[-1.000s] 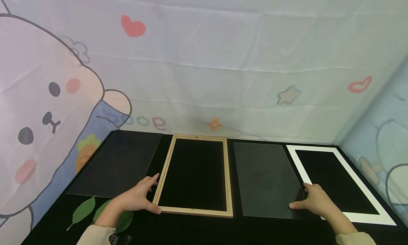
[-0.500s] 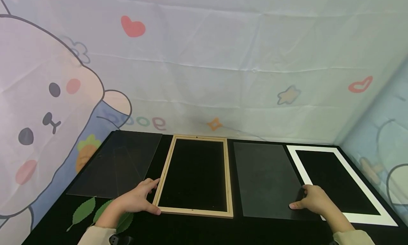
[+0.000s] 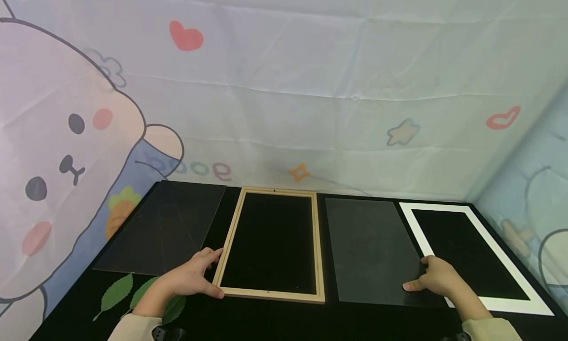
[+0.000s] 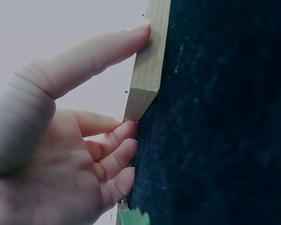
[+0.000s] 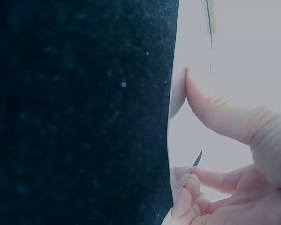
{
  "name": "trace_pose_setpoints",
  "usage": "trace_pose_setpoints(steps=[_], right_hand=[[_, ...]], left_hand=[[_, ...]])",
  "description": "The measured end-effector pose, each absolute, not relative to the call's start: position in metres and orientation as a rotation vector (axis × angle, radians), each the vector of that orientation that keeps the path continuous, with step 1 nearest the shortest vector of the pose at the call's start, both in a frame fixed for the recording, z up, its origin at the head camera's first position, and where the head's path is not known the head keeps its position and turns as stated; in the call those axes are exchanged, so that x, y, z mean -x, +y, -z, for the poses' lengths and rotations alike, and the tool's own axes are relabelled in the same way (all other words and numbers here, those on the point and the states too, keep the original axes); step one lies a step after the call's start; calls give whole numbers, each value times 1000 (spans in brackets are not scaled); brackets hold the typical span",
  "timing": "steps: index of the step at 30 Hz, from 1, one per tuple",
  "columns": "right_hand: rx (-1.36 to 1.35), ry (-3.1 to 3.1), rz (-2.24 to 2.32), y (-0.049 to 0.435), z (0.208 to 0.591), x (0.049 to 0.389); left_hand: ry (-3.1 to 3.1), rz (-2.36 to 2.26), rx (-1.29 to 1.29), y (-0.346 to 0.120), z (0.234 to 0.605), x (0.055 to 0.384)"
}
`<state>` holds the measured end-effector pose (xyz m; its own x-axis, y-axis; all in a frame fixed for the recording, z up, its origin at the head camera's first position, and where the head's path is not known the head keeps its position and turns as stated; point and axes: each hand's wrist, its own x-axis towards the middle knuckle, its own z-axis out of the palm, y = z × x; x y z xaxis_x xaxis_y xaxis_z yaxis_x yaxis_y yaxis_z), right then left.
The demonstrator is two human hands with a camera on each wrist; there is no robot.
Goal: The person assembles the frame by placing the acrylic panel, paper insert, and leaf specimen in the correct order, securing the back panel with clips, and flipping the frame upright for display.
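A pale wooden frame (image 3: 268,295) lies flat on the black table. My left hand (image 3: 191,278) rests at its near left corner, thumb against the near rail and fingers by the left rail. In the left wrist view the thumb (image 4: 107,51) is nearly straight against the wood (image 4: 150,65). To the right lies a thin grey, see-through sheet (image 3: 368,252). My right hand (image 3: 443,279) touches its near right corner, the thumb (image 5: 215,112) at the near edge and the fingers by the right side. The right hand partly covers the white mat board (image 3: 510,303) beside it.
A clear dark-looking sheet (image 3: 159,227) lies at the left. Green leaves (image 3: 117,293) lie near it, partly behind the left forearm. A printed cloth (image 3: 275,84) hangs behind the black table (image 3: 270,321).
My left fingers have dipped slightly along the frame's left rail. The right hand and the laid-out pieces stay almost still.
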<state>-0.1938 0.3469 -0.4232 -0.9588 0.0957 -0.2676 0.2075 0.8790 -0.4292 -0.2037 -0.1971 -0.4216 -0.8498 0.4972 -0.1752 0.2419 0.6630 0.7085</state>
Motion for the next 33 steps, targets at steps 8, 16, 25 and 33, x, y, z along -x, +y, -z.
trace_pose_setpoints(steps=[8, 16, 25, 33], right_hand=[[-253, 2806, 780, 349, 424, 194], [-264, 2777, 877, 360, 426, 193], [-270, 2700, 1009, 369, 425, 189], [-210, 2601, 1161, 377, 423, 184]], left_hand=[[2540, -995, -595, -198, 422, 203], [2539, -997, -591, -198, 422, 203], [2529, -1005, -587, -197, 422, 203], [2529, -1005, -600, -197, 422, 203]])
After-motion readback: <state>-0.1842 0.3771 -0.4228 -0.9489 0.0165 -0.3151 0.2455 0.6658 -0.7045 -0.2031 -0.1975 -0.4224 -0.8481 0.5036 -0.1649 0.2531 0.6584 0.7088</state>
